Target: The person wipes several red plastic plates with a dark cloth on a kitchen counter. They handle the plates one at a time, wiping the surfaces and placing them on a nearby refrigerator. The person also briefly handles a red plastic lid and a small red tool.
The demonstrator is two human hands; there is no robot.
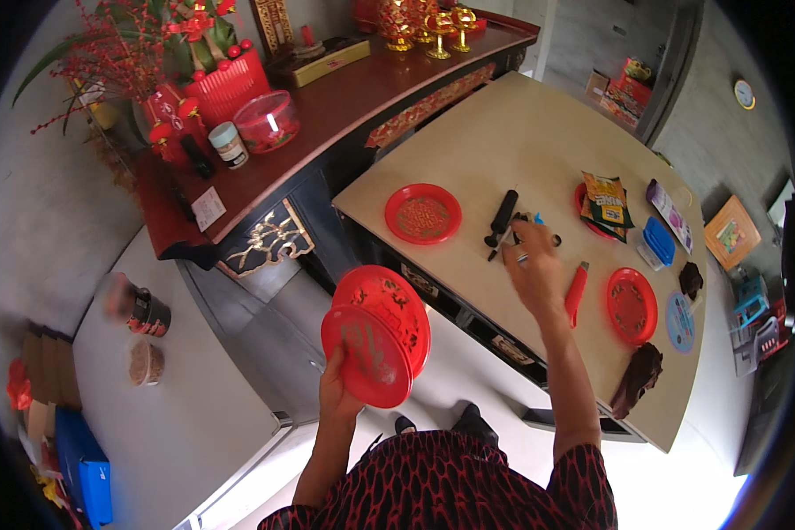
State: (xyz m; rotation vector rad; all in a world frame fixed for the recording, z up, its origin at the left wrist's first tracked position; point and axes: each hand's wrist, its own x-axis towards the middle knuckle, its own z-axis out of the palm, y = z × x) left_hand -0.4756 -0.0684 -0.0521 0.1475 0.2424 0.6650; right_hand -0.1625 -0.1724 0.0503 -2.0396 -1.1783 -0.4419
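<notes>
My left hand (338,391) grips two red plates with patterned faces, a smaller plate (371,371) in front of a larger one (397,298), off the table's near edge. My right hand (532,262) is over the tan table (477,146), its fingers at a small cluster of items beside a black hand pump (503,215); whether it grips anything is unclear. A round red plate (423,213) lies left of the pump. Right of my right hand is a red-handled tool (576,295), perhaps a cutter.
Snack packets (606,202) lie on a red plate at the right, near a blue-lidded container (658,242), another red plate (631,306) and dark crumpled pieces (638,379). A dark red altar table (344,99) with vases and jars borders the back left. A grey counter (192,397) stands left.
</notes>
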